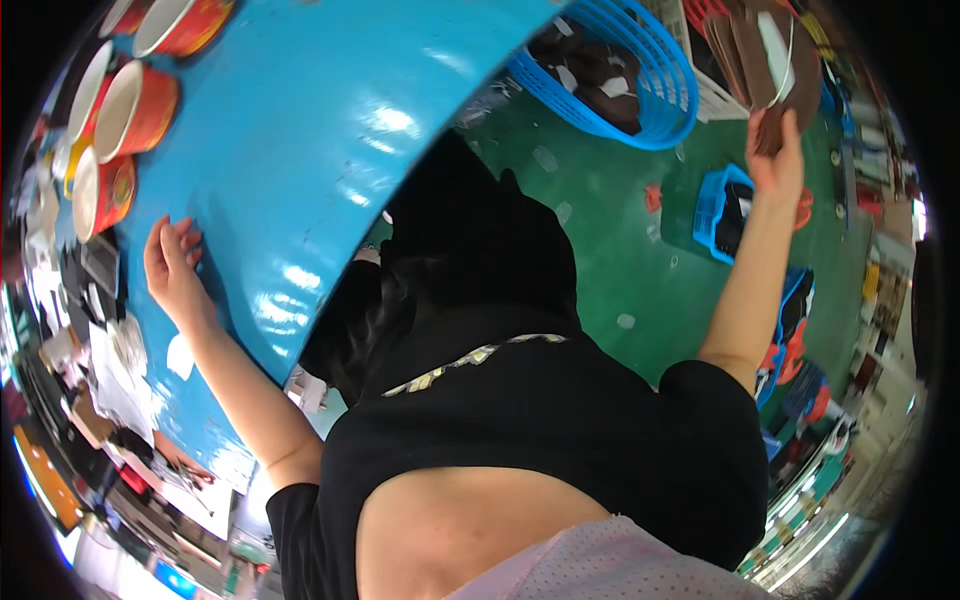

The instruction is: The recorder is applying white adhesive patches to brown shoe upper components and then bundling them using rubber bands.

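At the upper right my right hand [778, 165] grips the lower end of a bundle of dark brown flat pieces [742, 62]. A pale slip and a thin white tie show on the bundle, which is held up over the floor side, right of the blue basket. My left hand [177, 265] is over the blue table [300, 130], its fingers loosely bent and apart, with nothing in them. Nearest to it stand several red paper tubs [103, 195] with cream insides. The fingertips of my right hand are partly hidden by the bundle.
A round blue plastic basket [668, 75] with dark brown pieces stands on the green floor [600, 230] beside the table. Behind it is a white crate [712, 95]. A smaller blue basket [708, 215] stands below my right hand. Papers [120, 370] lie along the table's left side.
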Action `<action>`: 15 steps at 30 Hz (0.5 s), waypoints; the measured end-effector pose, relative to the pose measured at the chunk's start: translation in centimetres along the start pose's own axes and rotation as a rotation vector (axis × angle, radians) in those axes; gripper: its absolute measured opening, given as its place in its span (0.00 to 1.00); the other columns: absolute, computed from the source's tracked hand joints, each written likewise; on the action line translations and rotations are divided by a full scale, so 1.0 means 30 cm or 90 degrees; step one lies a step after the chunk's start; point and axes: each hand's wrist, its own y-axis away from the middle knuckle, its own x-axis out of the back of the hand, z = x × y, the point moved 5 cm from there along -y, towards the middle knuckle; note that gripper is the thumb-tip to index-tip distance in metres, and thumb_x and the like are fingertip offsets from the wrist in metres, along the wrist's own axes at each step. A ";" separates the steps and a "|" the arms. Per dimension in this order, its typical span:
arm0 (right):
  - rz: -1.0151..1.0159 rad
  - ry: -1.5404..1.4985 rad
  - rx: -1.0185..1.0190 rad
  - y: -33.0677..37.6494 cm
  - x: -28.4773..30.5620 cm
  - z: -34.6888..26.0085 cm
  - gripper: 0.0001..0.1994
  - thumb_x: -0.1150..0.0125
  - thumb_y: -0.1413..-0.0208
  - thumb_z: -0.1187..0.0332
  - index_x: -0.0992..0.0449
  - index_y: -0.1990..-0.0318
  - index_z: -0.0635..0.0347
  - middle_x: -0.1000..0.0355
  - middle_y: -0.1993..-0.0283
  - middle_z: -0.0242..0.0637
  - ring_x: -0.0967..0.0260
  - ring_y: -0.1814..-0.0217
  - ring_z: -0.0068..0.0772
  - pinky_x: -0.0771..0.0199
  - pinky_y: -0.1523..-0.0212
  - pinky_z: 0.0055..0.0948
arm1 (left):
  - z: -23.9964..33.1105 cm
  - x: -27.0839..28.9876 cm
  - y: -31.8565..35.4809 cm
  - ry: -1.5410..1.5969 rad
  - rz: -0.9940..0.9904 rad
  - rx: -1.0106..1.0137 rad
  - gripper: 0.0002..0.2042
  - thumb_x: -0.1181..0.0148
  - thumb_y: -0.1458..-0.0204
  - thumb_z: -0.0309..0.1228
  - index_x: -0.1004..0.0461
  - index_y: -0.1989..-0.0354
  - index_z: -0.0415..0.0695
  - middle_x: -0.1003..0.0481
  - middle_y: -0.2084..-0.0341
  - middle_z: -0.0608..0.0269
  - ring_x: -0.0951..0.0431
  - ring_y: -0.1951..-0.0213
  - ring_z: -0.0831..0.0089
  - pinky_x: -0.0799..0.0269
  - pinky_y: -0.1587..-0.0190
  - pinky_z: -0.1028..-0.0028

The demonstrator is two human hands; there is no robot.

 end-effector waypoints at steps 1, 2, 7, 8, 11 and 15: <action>0.167 -0.048 0.029 0.023 0.181 0.042 0.09 0.44 0.44 0.72 0.31 0.57 0.63 0.28 0.59 0.41 0.30 0.56 0.40 0.22 0.55 0.41 | -0.003 0.014 -0.002 -0.100 0.035 -0.015 0.15 0.49 0.41 0.37 0.30 0.52 0.40 0.23 0.65 0.61 0.26 0.67 0.79 0.34 0.67 0.82; 0.267 -0.069 0.025 0.056 0.349 0.078 0.08 0.45 0.43 0.73 0.31 0.57 0.63 0.28 0.58 0.41 0.30 0.55 0.40 0.22 0.54 0.43 | -0.014 0.013 -0.007 -0.100 0.047 -0.013 0.14 0.48 0.42 0.36 0.29 0.53 0.40 0.23 0.66 0.63 0.26 0.68 0.81 0.36 0.68 0.83; 0.516 -0.032 -0.264 0.138 0.759 0.492 0.10 0.49 0.42 0.72 0.33 0.54 0.65 0.29 0.59 0.48 0.27 0.63 0.47 0.18 0.61 0.41 | -0.023 0.045 -0.035 -0.156 0.096 -0.001 0.11 0.49 0.42 0.34 0.27 0.56 0.43 0.23 0.68 0.68 0.29 0.72 0.86 0.39 0.72 0.86; 0.522 -0.053 -0.262 0.100 0.817 0.552 0.10 0.51 0.41 0.71 0.33 0.55 0.65 0.29 0.60 0.50 0.26 0.64 0.49 0.18 0.63 0.41 | -0.034 0.043 -0.041 -0.160 0.093 -0.022 0.11 0.49 0.42 0.34 0.27 0.57 0.42 0.23 0.69 0.68 0.30 0.73 0.87 0.40 0.73 0.86; 0.464 -0.118 -0.302 -0.066 0.712 0.716 0.12 0.53 0.39 0.65 0.33 0.54 0.64 0.28 0.58 0.46 0.27 0.60 0.49 0.21 0.59 0.42 | -0.027 0.056 -0.026 -0.206 0.097 -0.082 0.11 0.49 0.42 0.34 0.27 0.57 0.41 0.23 0.69 0.68 0.30 0.73 0.87 0.39 0.73 0.86; 0.353 -0.110 -0.275 -0.333 0.574 0.758 0.15 0.53 0.38 0.61 0.32 0.52 0.61 0.28 0.55 0.44 0.29 0.53 0.46 0.26 0.53 0.43 | -0.051 0.033 -0.012 -0.190 0.091 -0.119 0.09 0.49 0.43 0.28 0.29 0.57 0.38 0.25 0.69 0.63 0.28 0.70 0.82 0.32 0.68 0.83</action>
